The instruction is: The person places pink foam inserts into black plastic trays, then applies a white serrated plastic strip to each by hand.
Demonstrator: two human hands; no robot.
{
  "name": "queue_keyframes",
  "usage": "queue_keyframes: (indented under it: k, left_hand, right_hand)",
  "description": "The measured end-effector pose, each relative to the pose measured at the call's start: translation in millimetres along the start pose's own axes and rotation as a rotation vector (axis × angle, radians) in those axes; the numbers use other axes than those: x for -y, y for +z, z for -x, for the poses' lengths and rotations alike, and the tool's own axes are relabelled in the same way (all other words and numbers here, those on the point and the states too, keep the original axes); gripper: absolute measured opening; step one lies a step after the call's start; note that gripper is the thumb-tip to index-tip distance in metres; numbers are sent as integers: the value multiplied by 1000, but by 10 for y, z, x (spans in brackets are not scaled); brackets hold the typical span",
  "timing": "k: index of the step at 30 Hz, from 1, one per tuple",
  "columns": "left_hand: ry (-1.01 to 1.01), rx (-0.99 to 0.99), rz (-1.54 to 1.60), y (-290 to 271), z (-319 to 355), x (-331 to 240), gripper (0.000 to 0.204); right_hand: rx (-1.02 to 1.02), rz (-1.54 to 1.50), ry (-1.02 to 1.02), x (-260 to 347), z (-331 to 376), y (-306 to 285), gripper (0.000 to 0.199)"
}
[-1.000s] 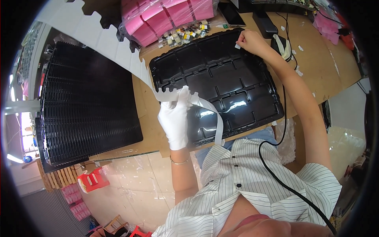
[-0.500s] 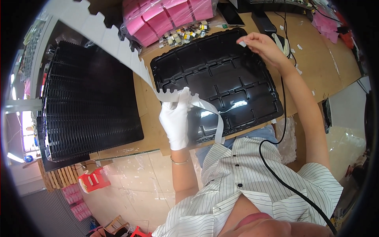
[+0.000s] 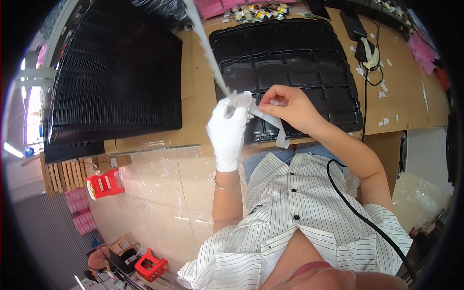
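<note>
Pinching a small white sticker [image 3: 277,102] off the backing strip [image 3: 212,63] — right hand [image 3: 290,107] peeling, gloved left hand [image 3: 228,126] gripping; black tray [image 3: 290,53] mostly unlabelled.

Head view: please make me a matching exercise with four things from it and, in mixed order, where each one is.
Things:
1. black moulded tray
2. stack of black trays
3. red stool
4. white strip

Places:
A. on the floor, lower left
B. held in the gloved left hand
C. on the bench, left side
D. on the bench, behind both hands

Pairs: 1-D, 2-C, 3-A, 4-B
</note>
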State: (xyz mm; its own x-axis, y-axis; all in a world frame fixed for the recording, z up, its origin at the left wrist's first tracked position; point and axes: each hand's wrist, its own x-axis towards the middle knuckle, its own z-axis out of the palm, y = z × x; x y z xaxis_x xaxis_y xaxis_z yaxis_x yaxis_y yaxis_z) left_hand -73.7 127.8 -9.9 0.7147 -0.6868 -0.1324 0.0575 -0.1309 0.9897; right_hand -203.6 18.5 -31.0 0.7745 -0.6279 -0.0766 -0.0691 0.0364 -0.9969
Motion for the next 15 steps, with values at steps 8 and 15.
queue_keyframes:
  k: [8, 15]
  left_hand:
    - [220, -179, -153, -275, 40, 168, 19]
    - [171, -187, -91, -408, 128, 273, 13]
  right_hand:
    - [-98, 354, -200, 10, 162, 232, 13]
    - [-126, -9, 102, -83, 181, 442, 12]
